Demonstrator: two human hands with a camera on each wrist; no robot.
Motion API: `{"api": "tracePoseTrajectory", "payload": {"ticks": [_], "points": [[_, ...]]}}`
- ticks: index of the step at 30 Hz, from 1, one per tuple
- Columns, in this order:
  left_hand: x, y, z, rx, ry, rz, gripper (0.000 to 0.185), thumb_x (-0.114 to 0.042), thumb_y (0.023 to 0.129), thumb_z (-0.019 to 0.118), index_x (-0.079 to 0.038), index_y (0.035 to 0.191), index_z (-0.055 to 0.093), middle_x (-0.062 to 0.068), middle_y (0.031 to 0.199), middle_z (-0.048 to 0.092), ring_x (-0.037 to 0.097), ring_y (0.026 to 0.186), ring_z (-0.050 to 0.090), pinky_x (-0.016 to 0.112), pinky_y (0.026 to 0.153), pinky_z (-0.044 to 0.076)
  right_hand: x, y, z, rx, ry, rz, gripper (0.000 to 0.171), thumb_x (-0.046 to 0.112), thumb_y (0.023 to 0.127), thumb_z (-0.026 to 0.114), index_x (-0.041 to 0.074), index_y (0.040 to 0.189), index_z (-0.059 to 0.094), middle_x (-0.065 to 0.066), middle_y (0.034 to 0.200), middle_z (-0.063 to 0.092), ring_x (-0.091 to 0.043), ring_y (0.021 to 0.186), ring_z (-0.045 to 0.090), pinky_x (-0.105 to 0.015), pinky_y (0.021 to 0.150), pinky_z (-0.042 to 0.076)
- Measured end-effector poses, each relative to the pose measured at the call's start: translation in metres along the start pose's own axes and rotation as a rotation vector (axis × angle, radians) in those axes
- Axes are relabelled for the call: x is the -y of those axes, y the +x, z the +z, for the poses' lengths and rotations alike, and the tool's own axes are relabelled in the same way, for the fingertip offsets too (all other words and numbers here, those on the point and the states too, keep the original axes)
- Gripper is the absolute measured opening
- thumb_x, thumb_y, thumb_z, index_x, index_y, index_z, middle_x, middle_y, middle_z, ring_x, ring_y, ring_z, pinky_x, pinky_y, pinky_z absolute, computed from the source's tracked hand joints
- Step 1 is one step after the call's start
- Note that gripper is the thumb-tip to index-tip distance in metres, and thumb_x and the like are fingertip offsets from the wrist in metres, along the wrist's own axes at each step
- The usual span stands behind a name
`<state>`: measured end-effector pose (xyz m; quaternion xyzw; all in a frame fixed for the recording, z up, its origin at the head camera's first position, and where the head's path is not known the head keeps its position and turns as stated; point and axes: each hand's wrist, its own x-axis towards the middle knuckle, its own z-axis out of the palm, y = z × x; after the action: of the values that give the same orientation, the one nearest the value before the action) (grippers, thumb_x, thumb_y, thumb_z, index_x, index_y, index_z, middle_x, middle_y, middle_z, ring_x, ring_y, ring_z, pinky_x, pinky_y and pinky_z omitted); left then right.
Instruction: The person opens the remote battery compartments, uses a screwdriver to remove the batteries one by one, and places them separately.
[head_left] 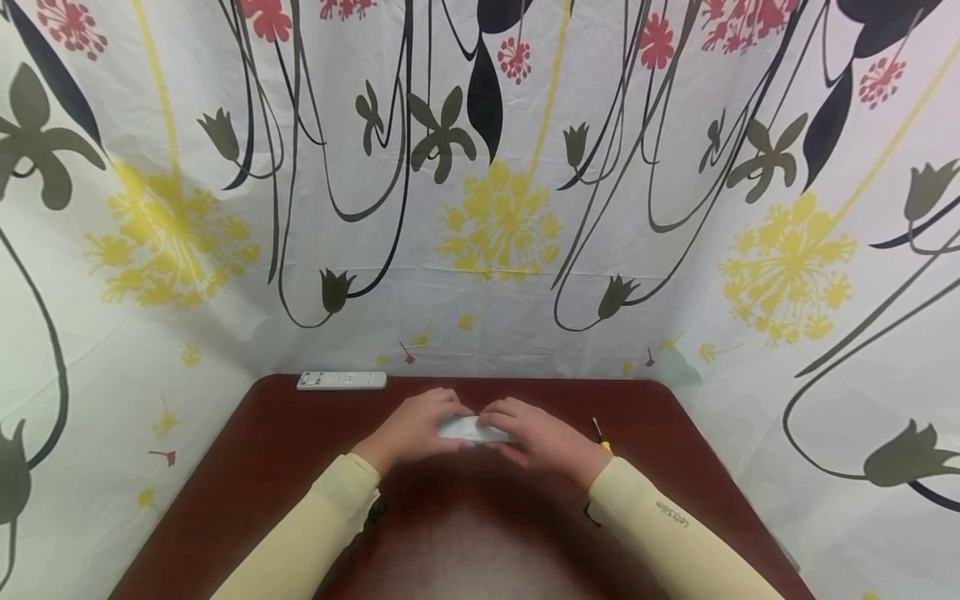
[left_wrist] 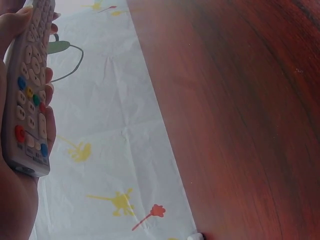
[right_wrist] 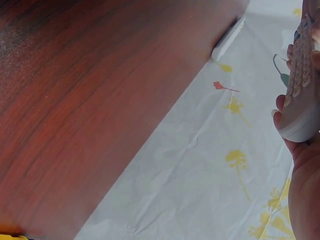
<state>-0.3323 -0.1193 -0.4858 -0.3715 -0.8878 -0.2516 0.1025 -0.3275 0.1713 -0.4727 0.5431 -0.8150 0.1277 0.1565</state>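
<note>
A: Over the middle of the worktop [head_left: 300,467], what's there, left to right?

B: Two hands, one remote between them. Left hand [head_left: 411,432] grips the left end of the held remote [head_left: 468,429], fingers [left_wrist: 51,131] curled round its edge. Button face shows in the left wrist view: grey keys, a red one, blue, yellow and green ones.

A: Right side?

B: Right hand [head_left: 538,438] holds the other end, fingers clamped on it. Right wrist view shows the rounded end of the remote sitting against the palm. Can't tell if it touches the wood.

A: Total remotes?

B: Two. The second remote [head_left: 342,380] lies flat at the far left edge of the worktop, well apart from both hands, untouched.

A: Anything else, counted?

B: One screwdriver [head_left: 600,435], yellow handle, just beside the right hand on its right side. Mostly hidden by the wrist. Two pale yellow sleeves [head_left: 322,521].

A: Containers?

B: Can't see any. A floral sheet [head_left: 495,225] hangs behind and along both sides of the worktop.
</note>
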Motion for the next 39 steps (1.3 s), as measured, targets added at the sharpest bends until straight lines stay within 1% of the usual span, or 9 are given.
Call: {"api": "tracePoseTrajectory", "payload": {"ticks": [7, 14, 22, 28, 31, 36, 39], "points": [[0.000, 0.000, 0.000, 0.010, -0.001, -0.002, 0.044, -0.057, 0.093, 0.087, -0.031, 0.129, 0.080, -0.016, 0.111, 0.064, 0.006, 0.098, 0.059, 0.027, 0.082, 0.056, 0.003, 0.004, -0.005, 0.024, -0.014, 0.003, 0.042, 0.018, 0.099, 0.082, 0.018, 0.139, 0.068, 0.003, 0.136, 0.065, -0.016, 0.120, 0.061, -0.032, 0.099, 0.057], [0.002, 0.000, 0.002, 0.020, -0.014, 0.007, 0.047, -0.063, 0.093, 0.084, -0.033, 0.129, 0.080, -0.016, 0.112, 0.064, 0.007, 0.099, 0.059, 0.028, 0.083, 0.056, 0.003, 0.005, -0.007, 0.078, -0.025, 0.025, 0.043, 0.019, 0.100, 0.079, 0.021, 0.141, 0.067, 0.005, 0.136, 0.063, -0.013, 0.121, 0.059, -0.029, 0.099, 0.056], [0.002, 0.000, 0.002, 0.017, -0.011, 0.018, 0.048, -0.064, 0.093, 0.084, -0.033, 0.129, 0.079, -0.016, 0.112, 0.064, 0.007, 0.099, 0.059, 0.027, 0.083, 0.056, 0.003, 0.004, -0.005, 0.068, -0.038, 0.019, 0.044, 0.019, 0.097, 0.081, 0.021, 0.139, 0.067, 0.005, 0.133, 0.064, -0.014, 0.117, 0.060, -0.030, 0.096, 0.057], [0.000, 0.001, 0.003, 0.025, 0.000, 0.021, 0.045, -0.058, 0.092, 0.088, -0.034, 0.128, 0.079, -0.016, 0.113, 0.064, 0.007, 0.099, 0.058, 0.028, 0.084, 0.055, 0.007, 0.010, -0.008, 0.122, -0.056, 0.062, 0.048, 0.023, 0.092, 0.082, 0.023, 0.136, 0.065, 0.007, 0.123, 0.059, -0.011, 0.106, 0.058, -0.029, 0.089, 0.056], [-0.002, 0.001, 0.003, 0.014, 0.013, 0.047, 0.044, -0.056, 0.091, 0.089, -0.032, 0.127, 0.080, -0.015, 0.111, 0.064, 0.007, 0.098, 0.058, 0.028, 0.083, 0.055, 0.009, 0.011, -0.008, 0.144, -0.058, 0.081, 0.049, 0.024, 0.092, 0.084, 0.023, 0.137, 0.064, 0.007, 0.121, 0.058, -0.010, 0.103, 0.057, -0.028, 0.086, 0.056], [-0.005, 0.000, 0.003, 0.004, 0.041, 0.084, 0.042, -0.052, 0.093, 0.089, -0.028, 0.125, 0.081, -0.013, 0.108, 0.064, 0.007, 0.095, 0.057, 0.027, 0.079, 0.053, 0.008, 0.010, -0.005, 0.149, -0.066, 0.082, 0.049, 0.025, 0.093, 0.083, 0.023, 0.137, 0.064, 0.007, 0.121, 0.058, -0.009, 0.101, 0.057, -0.027, 0.084, 0.055], [-0.006, 0.000, 0.003, 0.000, 0.041, 0.078, 0.041, -0.051, 0.092, 0.090, -0.028, 0.124, 0.081, -0.014, 0.108, 0.064, 0.007, 0.095, 0.057, 0.026, 0.080, 0.052, 0.008, 0.010, -0.004, 0.131, -0.074, 0.071, 0.046, 0.026, 0.093, 0.081, 0.023, 0.136, 0.065, 0.007, 0.120, 0.058, -0.009, 0.099, 0.057, -0.027, 0.083, 0.054]]}}
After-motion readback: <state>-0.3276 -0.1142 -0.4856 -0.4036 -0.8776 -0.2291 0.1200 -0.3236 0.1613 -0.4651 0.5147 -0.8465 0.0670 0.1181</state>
